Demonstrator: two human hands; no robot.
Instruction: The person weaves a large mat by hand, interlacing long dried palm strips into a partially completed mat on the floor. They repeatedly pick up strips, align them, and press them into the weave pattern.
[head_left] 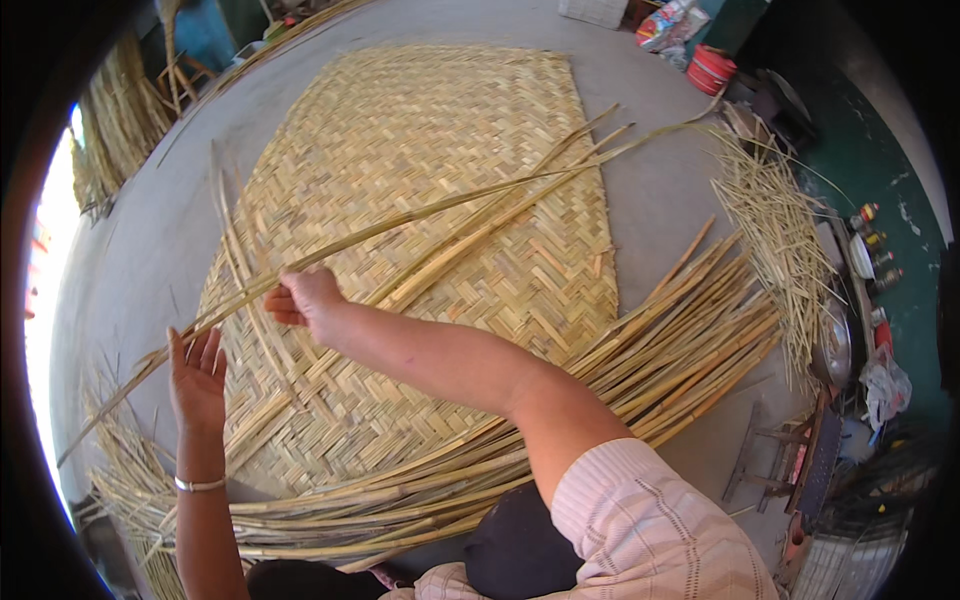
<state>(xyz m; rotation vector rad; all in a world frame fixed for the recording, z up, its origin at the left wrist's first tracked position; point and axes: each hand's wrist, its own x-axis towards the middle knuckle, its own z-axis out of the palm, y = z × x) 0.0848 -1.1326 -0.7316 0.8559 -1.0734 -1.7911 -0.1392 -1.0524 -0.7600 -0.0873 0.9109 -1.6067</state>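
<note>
A long, flattened reed strip (420, 212) slants across the view, its near end low at the left and its far end high at the right. My right hand (308, 300) pinches it between thumb and fingers, above the left part of a woven mat (450, 110). Beside the strip's near part, my left hand (198, 385) has its palm up and fingers stretched out. Its fingertips are at the strip; whether they touch it I cannot tell. More loose strips (450, 255) lie slantwise across the mat's herringbone weave.
A thick bundle of long reeds (690, 330) curves along the mat's near edge, in front of my knees. Thin stalks (770, 240) are heaped at the right, near a low wooden stool (765, 455). A red bucket (711, 68) stands at the far right. Tall stalks (120, 120) lean at the left.
</note>
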